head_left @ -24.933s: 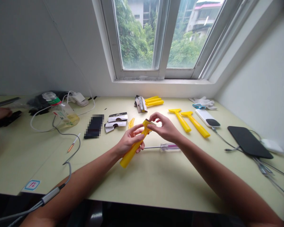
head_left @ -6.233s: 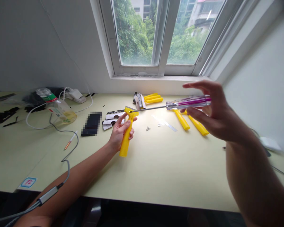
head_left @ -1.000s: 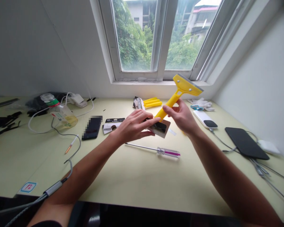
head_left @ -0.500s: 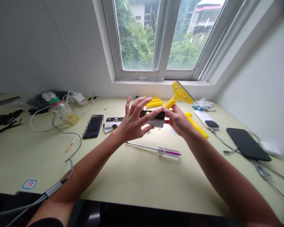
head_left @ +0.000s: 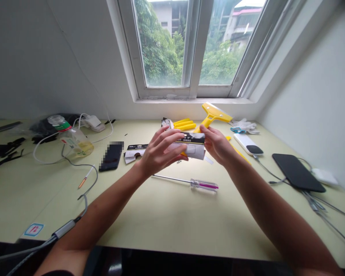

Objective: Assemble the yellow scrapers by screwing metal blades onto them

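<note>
My right hand [head_left: 216, 143] grips a yellow scraper [head_left: 215, 114], its wide head raised and tilted up above the fingers. A black and white cardboard package [head_left: 194, 147] is in my left hand [head_left: 164, 147], fingers bent across its front. The package hides the lower part of the scraper's handle, though a bit of yellow shows beneath the card. Under the hands, a screwdriver [head_left: 204, 185] with a clear and purple handle lies on the table, close to a few tiny metal pieces [head_left: 178, 161].
Several yellow handles [head_left: 185, 124] lie at the back. Another black and white card [head_left: 135, 151] and a phone [head_left: 112, 157] are on the left, near a bottle [head_left: 77, 142]. To the right are a power bank [head_left: 248, 144], white gloves [head_left: 245, 125], a black device [head_left: 297, 172] and cables.
My left fingers have closed from spread onto the package, whose printed front now faces me more. The scraper has moved slightly left, and its head has turned flatter.
</note>
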A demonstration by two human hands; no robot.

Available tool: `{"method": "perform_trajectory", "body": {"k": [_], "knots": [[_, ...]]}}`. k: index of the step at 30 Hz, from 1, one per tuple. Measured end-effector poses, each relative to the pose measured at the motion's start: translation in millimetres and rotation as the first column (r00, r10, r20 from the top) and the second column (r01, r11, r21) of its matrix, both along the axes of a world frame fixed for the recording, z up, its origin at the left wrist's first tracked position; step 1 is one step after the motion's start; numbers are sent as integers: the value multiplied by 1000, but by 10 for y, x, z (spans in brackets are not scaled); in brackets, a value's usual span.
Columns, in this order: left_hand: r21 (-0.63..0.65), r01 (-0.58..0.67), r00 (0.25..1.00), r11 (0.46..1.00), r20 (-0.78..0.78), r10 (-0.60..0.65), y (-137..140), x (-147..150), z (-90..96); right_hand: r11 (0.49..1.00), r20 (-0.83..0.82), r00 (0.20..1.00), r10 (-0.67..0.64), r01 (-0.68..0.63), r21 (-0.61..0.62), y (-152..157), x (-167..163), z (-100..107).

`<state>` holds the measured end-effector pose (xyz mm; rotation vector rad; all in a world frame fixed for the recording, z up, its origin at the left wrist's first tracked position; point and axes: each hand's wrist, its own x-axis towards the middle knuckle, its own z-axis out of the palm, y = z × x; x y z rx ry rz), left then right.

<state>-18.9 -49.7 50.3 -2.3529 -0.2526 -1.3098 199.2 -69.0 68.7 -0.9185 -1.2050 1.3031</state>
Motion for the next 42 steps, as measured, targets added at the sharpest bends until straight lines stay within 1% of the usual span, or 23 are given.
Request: {"method": "perform_trajectory", "body": {"k": [2,5,8,11,14,16,18,22,24,26,30,32,34,37,40,42], "knots": [[11,31,999,999,-34,-31,8,13,-25,998,-43,999,11,-13,-56,-6,-12,0],[-1,37,997,999,-72,-37,20,32,-55,992,-94,995,33,-44,-122,6,-32,-38],[-2,29,998,1000,-57,-29,29,34,-68,980,-147,986,76,-102,-174,29,-55,-106],[19,20,1000,1000,-13,-20,31,20,-75,970,-151,981,125,-153,-187,25,-89,-139],[56,18,1000,998,10,-19,35,5,-92,961,-141,974,176,-201,-191,-10,-111,-106],[85,20,1000,996,16,-21,41,-4,-108,956,-145,973,182,-210,-206,-25,-102,-75],[100,21,999,995,22,-23,47,-12,-123,964,-153,981,121,-152,-218,-14,-73,-62],[84,19,1000,996,6,-20,54,-10,-155,979,-183,979,-94,58,-196,63,-4,-110],[78,35,999,996,-19,-33,54,0,-174,977,-168,976,-136,104,-186,85,6,-145],[68,57,997,996,-51,-54,55,9,-191,976,-138,983,-121,93,-195,77,-10,-164],[42,66,995,997,-79,-63,62,-7,-195,975,-134,991,15,-44,-218,15,-68,-148],[27,55,996,998,-73,-53,62,-27,-180,971,-161,986,34,-71,-227,12,-64,-130],[22,45,997,999,-64,-43,55,-42,-160,970,-212,977,-21,-32,-241,44,-17,-121],[64,56,996,996,-67,-52,45,-42,-143,969,-245,959,-139,81,-232,128,99,-131],[97,73,994,993,-92,-64,50,-27,-150,976,-142,975,-169,145,-165,184,194,-154],[81,65,994,995,-91,-58,67,-23,-164,985,-31,993,-117,112,-135,184,220,-166]]}}
